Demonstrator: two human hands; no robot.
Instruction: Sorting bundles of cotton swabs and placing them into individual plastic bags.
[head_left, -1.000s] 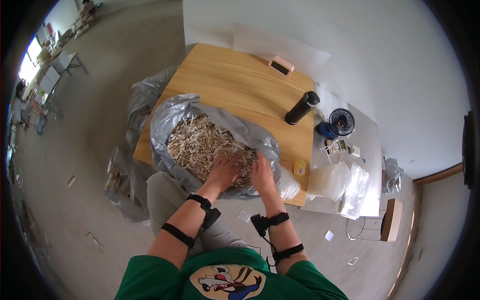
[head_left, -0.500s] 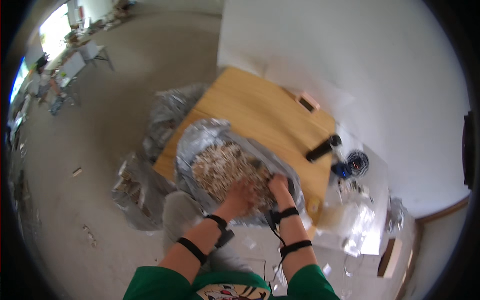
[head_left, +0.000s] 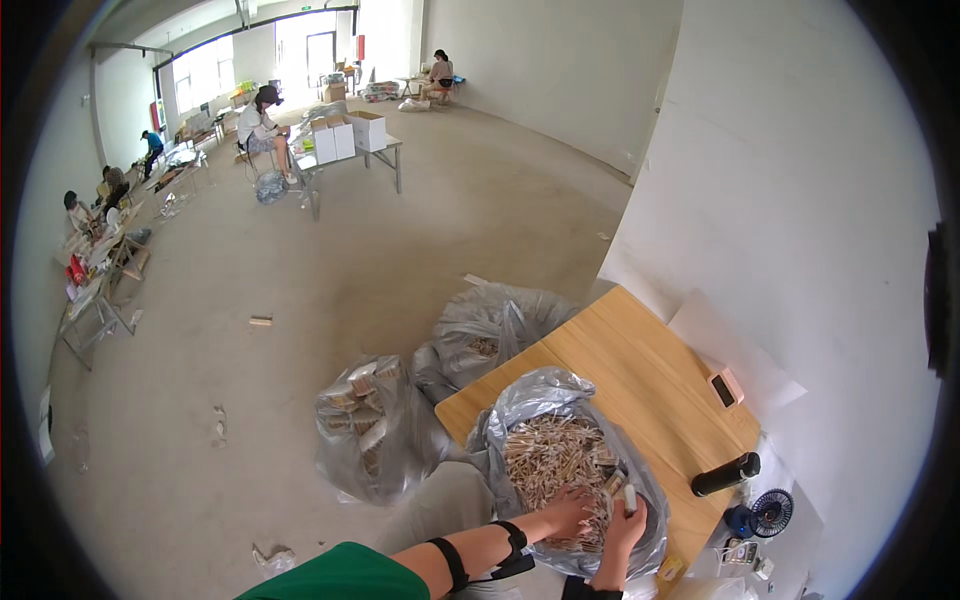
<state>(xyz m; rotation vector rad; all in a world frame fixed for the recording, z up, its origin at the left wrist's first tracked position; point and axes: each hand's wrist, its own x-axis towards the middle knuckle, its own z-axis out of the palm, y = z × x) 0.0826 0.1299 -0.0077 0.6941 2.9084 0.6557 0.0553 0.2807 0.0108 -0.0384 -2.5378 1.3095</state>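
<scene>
A grey plastic bag (head_left: 545, 385) lies wide open on the wooden table, filled with loose cotton swabs (head_left: 550, 455) that have thin wooden sticks. My left hand (head_left: 568, 512) rests on the swabs with its fingers spread, the tips partly sunk among them. Beside it, at the bag's right side, my right hand (head_left: 626, 527) is closed around a small whitish container (head_left: 630, 498). Its exact shape is partly hidden by my fingers. Black straps circle my left forearm.
On the wooden table (head_left: 640, 350) are a black bottle (head_left: 725, 475) and a pink-framed device (head_left: 725, 390). A small fan (head_left: 770, 513) stands to the right. Two more grey bags, one with packed bundles (head_left: 365, 410), sit left of the table. Several people work at far tables (head_left: 350, 160).
The view has swung up and left, showing the far room and people. My right hand has lifted slightly, and the whitish container now shows in it. My left hand stays in the swabs.
</scene>
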